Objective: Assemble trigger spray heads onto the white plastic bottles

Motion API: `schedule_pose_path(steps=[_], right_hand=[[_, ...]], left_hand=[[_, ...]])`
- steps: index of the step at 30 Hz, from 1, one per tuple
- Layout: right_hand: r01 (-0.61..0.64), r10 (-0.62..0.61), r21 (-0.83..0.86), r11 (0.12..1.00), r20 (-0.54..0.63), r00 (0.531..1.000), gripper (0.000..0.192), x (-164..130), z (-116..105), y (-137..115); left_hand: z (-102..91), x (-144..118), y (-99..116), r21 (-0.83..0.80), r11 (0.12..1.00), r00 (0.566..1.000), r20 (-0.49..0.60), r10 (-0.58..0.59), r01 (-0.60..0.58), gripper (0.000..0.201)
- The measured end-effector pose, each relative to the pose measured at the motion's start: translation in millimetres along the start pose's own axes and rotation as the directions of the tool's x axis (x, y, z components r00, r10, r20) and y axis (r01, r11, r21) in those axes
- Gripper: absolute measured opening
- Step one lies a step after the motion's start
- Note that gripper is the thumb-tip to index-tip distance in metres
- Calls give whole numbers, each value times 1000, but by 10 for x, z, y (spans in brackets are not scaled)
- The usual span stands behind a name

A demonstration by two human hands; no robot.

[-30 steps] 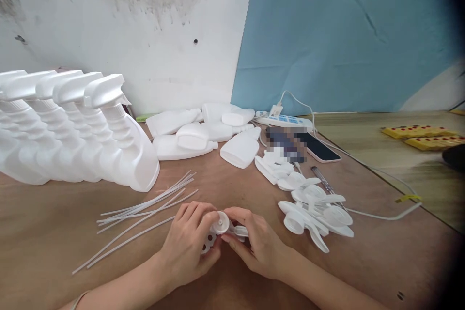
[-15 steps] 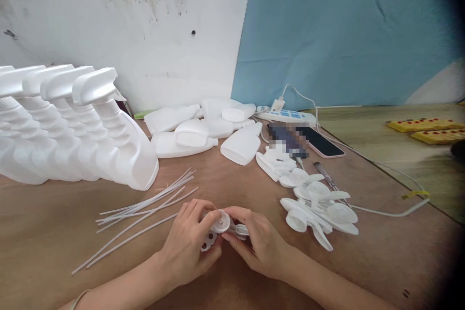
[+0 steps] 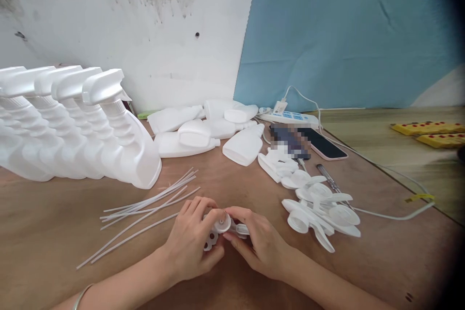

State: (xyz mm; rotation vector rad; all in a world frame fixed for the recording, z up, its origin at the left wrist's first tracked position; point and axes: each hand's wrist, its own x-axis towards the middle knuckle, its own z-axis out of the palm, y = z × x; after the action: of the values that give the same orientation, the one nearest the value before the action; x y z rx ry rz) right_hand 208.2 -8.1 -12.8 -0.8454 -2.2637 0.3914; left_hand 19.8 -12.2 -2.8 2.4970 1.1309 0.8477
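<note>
My left hand (image 3: pixel 194 240) is closed around one side of a white plastic spray head (image 3: pixel 222 224), low in the middle of the view. From the other side, the fingertips and thumb of my right hand (image 3: pixel 259 240) pinch the same piece. Its round collar faces up between the hands. A scalloped part with round holes (image 3: pixel 211 238) shows under my left fingers; much of the rest is covered. Thin white dip tubes (image 3: pixel 145 206) lie loosely to the left of my left hand. Right of my right hand is a heap of white spray-head parts (image 3: pixel 319 208).
White spray bottles with heads fitted (image 3: pixel 119 140) stand in a row at the left. Several headless bottles (image 3: pixel 243 145) lie along the wall. A power strip (image 3: pixel 290 117), a phone (image 3: pixel 321 143), a screwdriver-like tool (image 3: pixel 327 177) and a white cable (image 3: pixel 399 214) occupy the right.
The whole scene has shifted slightly to the right in view. Both hands keep their grip on the spray head, with hardly any visible movement of the fingers.
</note>
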Motion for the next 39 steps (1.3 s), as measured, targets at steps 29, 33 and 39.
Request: schedule_pose_path(steps=[29, 33, 39], right_hand=[[59, -59, 59, 997, 5, 998, 26, 27, -40, -21], [95, -96, 44, 994, 10, 995, 13, 50, -86, -34], [181, -180, -38, 983, 25, 983, 11, 34, -129, -3]], left_hand=[[-53, 6, 65, 266, 942, 961, -131, 245, -204, 24], [-196, 15, 49, 217, 953, 955, -158, 250, -213, 25], [-340, -22, 5, 156, 986, 998, -21, 63, -59, 14]])
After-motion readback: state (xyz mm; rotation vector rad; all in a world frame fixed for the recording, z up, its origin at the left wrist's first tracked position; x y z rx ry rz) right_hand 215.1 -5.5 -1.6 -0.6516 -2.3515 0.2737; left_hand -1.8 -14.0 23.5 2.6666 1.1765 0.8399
